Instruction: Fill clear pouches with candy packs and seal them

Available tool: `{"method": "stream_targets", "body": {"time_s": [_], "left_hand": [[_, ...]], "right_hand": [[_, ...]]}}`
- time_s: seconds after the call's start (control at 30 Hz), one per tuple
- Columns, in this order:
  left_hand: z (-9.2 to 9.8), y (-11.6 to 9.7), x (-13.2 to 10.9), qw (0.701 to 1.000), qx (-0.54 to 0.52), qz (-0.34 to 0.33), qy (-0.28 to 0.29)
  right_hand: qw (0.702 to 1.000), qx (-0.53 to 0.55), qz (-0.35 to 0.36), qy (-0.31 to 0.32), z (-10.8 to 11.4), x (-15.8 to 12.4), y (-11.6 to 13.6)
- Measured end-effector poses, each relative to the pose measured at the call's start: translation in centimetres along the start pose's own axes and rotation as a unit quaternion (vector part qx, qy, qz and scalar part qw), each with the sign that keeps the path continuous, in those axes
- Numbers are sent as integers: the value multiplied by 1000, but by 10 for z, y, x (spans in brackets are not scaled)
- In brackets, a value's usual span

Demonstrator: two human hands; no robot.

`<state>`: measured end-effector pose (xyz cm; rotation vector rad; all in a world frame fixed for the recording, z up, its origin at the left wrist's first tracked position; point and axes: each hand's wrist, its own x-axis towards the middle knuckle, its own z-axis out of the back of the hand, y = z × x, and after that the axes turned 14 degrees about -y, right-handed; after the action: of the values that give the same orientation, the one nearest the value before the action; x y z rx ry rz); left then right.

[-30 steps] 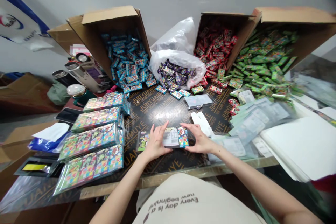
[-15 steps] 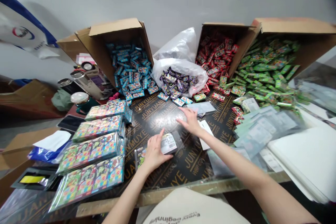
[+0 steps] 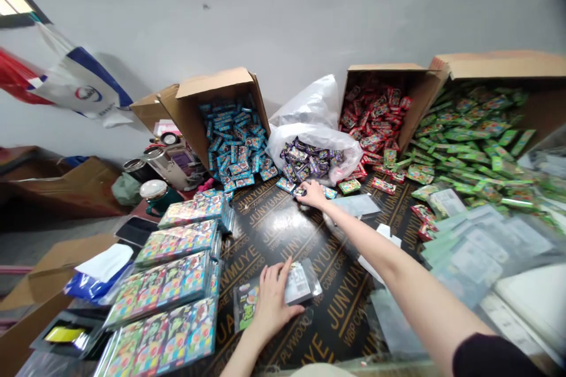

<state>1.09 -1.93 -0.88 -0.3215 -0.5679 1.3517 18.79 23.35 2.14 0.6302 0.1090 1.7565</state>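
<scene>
My left hand (image 3: 273, 300) lies over a clear plastic sleeve (image 3: 315, 285) on the dark table, its fingers extended and the thumb apart. Under it is a flat packet with a colourful printed end (image 3: 246, 305) and a white barcode label (image 3: 299, 283); the hand hides its middle. Farther away, my right hand (image 3: 313, 194) has its fingers bent down onto a small wrapped packet (image 3: 300, 191). Blue packets (image 3: 286, 185) lie on either side of it. Just behind is an open white plastic bag (image 3: 351, 156) of purple packets (image 3: 305, 159).
Cartons of blue (image 3: 234, 141), red (image 3: 375, 118) and green packets (image 3: 477, 135) line the wall. Stacked sleeved sets (image 3: 163, 339) stand at left, near a phone (image 3: 135, 230) and flasks (image 3: 165, 168). Clear sleeves (image 3: 469, 256) and a white sheet (image 3: 371, 265) lie at right.
My right hand has reached forward from the middle of the table to the small packets by the white bag. My left hand stays on the sleeved packet. The camera view has shifted.
</scene>
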Motion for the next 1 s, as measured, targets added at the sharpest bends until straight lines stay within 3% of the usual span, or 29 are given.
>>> {"method": "stream_targets", "body": {"time_s": [0.1,0.17,0.27,0.33,0.4,0.47,0.53,0.57,0.6,0.67,0.7,0.77,0.8,0.87,0.93,1.0], "left_hand": [[4,-1,7,998,-59,17,-35],[7,-6,19,982,-143,79,-89],[14,-20,42,906,-341,210,-139],[19,-31,54,864,-424,221,-157],[25,-43,61,875,-424,164,-164],[28,-52,62,898,-400,130,-132],[27,-58,60,885,-427,175,-67],[26,-60,59,861,-457,217,-44],[23,-61,57,832,-489,260,-28],[17,-63,54,779,-535,326,-18],[14,-63,52,764,-545,345,-19],[10,-63,48,762,-543,352,-13],[9,-61,46,777,-529,341,-7],[10,-55,40,839,-462,287,-6],[14,-44,33,924,-335,185,-19],[19,-31,26,983,-172,69,-21]], "right_hand": [[998,37,40,18,6,-34,16],[992,105,71,10,17,-64,30],[957,271,108,-5,43,-103,46],[927,365,82,16,59,-121,51],[888,452,4,85,71,-133,48],[819,525,-95,211,77,-140,40],[754,544,-168,327,81,-147,31],[749,535,-188,342,83,-151,27],[771,518,-191,317,85,-155,24],[860,457,-133,184,91,-162,23],[900,413,-76,114,95,-166,25],[942,329,51,33,101,-172,29],[949,298,97,21,103,-175,30],[956,265,125,5,105,-178,31],[962,254,98,-23,102,-181,27],[965,247,74,-39,96,-183,19]]}}
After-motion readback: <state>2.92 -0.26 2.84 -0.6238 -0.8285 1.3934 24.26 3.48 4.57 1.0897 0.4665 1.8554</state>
